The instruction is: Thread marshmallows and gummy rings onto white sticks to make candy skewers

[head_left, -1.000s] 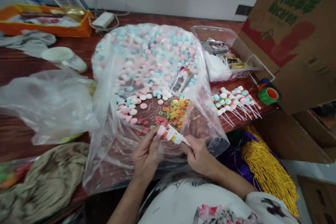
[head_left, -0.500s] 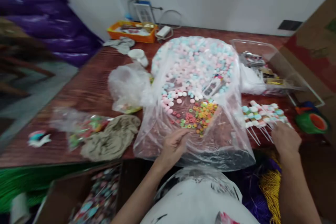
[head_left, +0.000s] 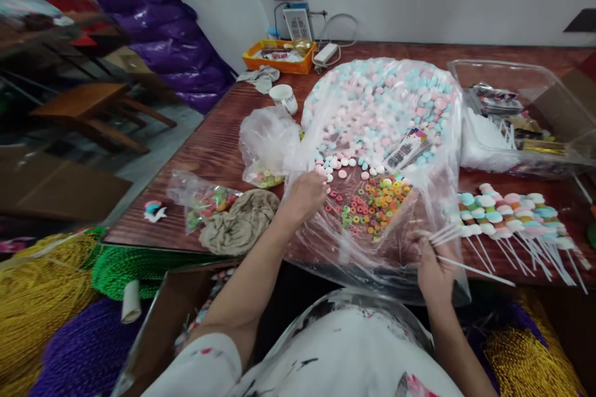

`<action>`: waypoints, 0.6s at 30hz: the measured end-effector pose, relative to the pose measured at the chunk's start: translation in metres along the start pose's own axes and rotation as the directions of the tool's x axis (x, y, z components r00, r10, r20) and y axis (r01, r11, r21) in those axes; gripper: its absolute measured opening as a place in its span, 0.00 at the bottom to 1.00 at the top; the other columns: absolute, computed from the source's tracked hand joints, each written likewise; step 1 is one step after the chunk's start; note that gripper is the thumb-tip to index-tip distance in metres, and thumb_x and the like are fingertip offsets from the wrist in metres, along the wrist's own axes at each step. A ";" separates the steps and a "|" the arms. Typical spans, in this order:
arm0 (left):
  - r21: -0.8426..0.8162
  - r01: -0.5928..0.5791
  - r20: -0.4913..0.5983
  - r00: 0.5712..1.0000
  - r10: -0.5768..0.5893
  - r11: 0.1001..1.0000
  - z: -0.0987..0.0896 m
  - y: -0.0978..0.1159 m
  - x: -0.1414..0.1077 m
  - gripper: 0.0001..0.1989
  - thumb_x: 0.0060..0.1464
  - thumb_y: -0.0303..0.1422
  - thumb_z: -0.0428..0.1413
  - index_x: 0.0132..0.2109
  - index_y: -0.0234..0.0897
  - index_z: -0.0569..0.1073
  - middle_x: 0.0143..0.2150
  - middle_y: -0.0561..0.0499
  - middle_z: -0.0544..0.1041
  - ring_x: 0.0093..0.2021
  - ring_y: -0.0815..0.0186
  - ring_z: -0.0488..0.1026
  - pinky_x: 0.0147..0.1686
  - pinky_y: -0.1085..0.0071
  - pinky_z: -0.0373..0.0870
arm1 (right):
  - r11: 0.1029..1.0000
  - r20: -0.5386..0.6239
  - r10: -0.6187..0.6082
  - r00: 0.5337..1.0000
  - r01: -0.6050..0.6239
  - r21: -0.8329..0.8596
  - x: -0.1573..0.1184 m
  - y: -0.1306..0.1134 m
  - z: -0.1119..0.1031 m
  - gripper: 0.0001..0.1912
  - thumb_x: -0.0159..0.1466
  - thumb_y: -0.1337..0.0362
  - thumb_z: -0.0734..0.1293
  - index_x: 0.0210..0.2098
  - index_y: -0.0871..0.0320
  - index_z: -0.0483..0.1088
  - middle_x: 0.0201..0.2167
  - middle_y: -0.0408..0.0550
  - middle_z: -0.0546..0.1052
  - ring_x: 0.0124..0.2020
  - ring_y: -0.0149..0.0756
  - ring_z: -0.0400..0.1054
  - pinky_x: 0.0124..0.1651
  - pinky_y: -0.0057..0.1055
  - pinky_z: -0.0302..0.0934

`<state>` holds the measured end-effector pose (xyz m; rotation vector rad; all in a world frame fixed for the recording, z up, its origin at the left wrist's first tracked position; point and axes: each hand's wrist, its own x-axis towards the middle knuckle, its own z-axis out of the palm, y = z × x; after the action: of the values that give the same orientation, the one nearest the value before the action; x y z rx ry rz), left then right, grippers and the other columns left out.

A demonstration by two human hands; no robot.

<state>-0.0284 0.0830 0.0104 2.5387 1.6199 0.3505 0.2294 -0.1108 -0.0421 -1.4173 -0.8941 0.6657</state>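
Note:
A large clear plastic bag [head_left: 342, 254] lies on the table, filled with pink, blue and white marshmallow-like pieces [head_left: 372, 99]. Near its open front lie loose fruit-coloured rings [head_left: 386, 198]. My left hand [head_left: 305, 198] reaches in at the left of the opening, fingers drawn together beside some pink and white pieces; what they hold, if anything, is hidden. Several thin white sticks [head_left: 475, 270] are gripped in my right hand [head_left: 435, 270], in front of the bag's right side. Beside that hand, finished-looking skewers [head_left: 507, 214] of the pieces and rings lie in a row.
Behind the skewers stands a clear plastic bin [head_left: 516, 68] of packets. Printed labels [head_left: 405, 149] rest on the bag. To the left are a crumpled cloth [head_left: 239, 223], small bags of rings [head_left: 212, 201], a white mug [head_left: 284, 99] and an orange tray [head_left: 279, 59].
My right hand has come leftward from the skewers to the bag's front and now holds white sticks. My left hand has moved up and left to the pink and white pieces. The view has shifted left.

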 end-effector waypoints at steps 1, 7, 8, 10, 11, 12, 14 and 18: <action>0.072 0.011 0.052 0.999 -0.015 0.997 0.000 -0.001 0.002 0.10 0.56 0.30 0.53 0.38 0.32 0.78 0.38 0.38 0.79 0.42 0.54 0.76 0.45 0.61 0.69 | 1.000 0.083 0.020 0.996 -0.021 0.009 -0.001 0.007 0.008 0.12 0.66 0.57 0.63 0.40 0.57 0.76 0.34 0.49 0.79 0.36 0.39 0.73 0.43 0.39 0.68; 0.043 -0.034 0.086 0.996 0.030 0.999 0.013 -0.011 -0.009 0.15 0.60 0.37 0.51 0.48 0.35 0.76 0.44 0.41 0.79 0.43 0.55 0.76 0.45 0.61 0.70 | 0.999 0.277 0.026 0.961 -0.012 -0.053 0.006 0.022 0.010 0.13 0.68 0.57 0.61 0.37 0.57 0.74 0.26 0.43 0.75 0.26 0.31 0.67 0.32 0.29 0.63; 0.028 -0.026 0.030 0.999 0.026 0.999 0.018 -0.016 -0.009 0.16 0.60 0.39 0.51 0.48 0.35 0.75 0.42 0.41 0.79 0.43 0.54 0.76 0.45 0.60 0.71 | 0.998 0.278 0.007 0.961 0.012 -0.068 0.008 0.020 0.010 0.13 0.68 0.57 0.61 0.34 0.57 0.73 0.24 0.41 0.72 0.24 0.30 0.65 0.31 0.28 0.61; -0.009 -0.004 -0.088 0.996 0.004 1.000 0.031 -0.027 -0.002 0.16 0.59 0.43 0.52 0.46 0.37 0.76 0.38 0.44 0.80 0.40 0.54 0.76 0.43 0.60 0.72 | 0.997 0.245 -0.032 0.969 0.050 -0.064 0.013 0.016 0.012 0.16 0.69 0.55 0.59 0.32 0.57 0.71 0.22 0.40 0.69 0.25 0.30 0.63 0.33 0.28 0.60; -0.037 -0.036 -0.092 0.995 0.032 0.999 0.037 -0.032 0.004 0.15 0.59 0.44 0.53 0.43 0.39 0.76 0.34 0.47 0.79 0.38 0.54 0.76 0.42 0.60 0.73 | 0.997 0.239 -0.040 0.970 0.053 -0.049 0.016 0.014 0.012 0.17 0.69 0.54 0.58 0.32 0.57 0.70 0.21 0.39 0.67 0.24 0.29 0.62 0.32 0.28 0.60; -0.071 -0.062 -0.108 0.993 0.054 0.996 0.043 -0.037 0.010 0.13 0.59 0.43 0.52 0.42 0.41 0.76 0.33 0.49 0.79 0.39 0.55 0.77 0.44 0.62 0.73 | 0.998 0.235 -0.034 0.971 0.044 -0.036 0.020 0.012 0.013 0.18 0.70 0.53 0.56 0.34 0.58 0.70 0.21 0.39 0.66 0.23 0.29 0.61 0.32 0.28 0.59; -0.199 -0.132 -0.218 0.972 0.087 0.971 0.050 -0.042 0.020 0.11 0.56 0.44 0.56 0.38 0.43 0.76 0.28 0.56 0.76 0.38 0.58 0.77 0.43 0.65 0.74 | 0.999 0.248 -0.021 0.969 0.032 -0.038 0.024 0.009 0.012 0.20 0.71 0.52 0.53 0.38 0.57 0.69 0.20 0.38 0.64 0.23 0.29 0.60 0.32 0.28 0.59; -0.377 -0.135 -0.206 0.977 0.059 0.916 0.046 -0.042 0.023 0.10 0.50 0.45 0.62 0.35 0.46 0.75 0.27 0.58 0.76 0.46 0.57 0.77 0.46 0.64 0.76 | 0.999 0.272 0.005 0.962 0.005 -0.037 0.023 0.004 0.007 0.19 0.71 0.52 0.53 0.42 0.56 0.68 0.22 0.37 0.64 0.24 0.29 0.60 0.34 0.28 0.59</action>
<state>-0.0442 0.1228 -0.0397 2.3369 1.3141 0.8593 0.2367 -0.0874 -0.0438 -1.3791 -1.1262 0.8622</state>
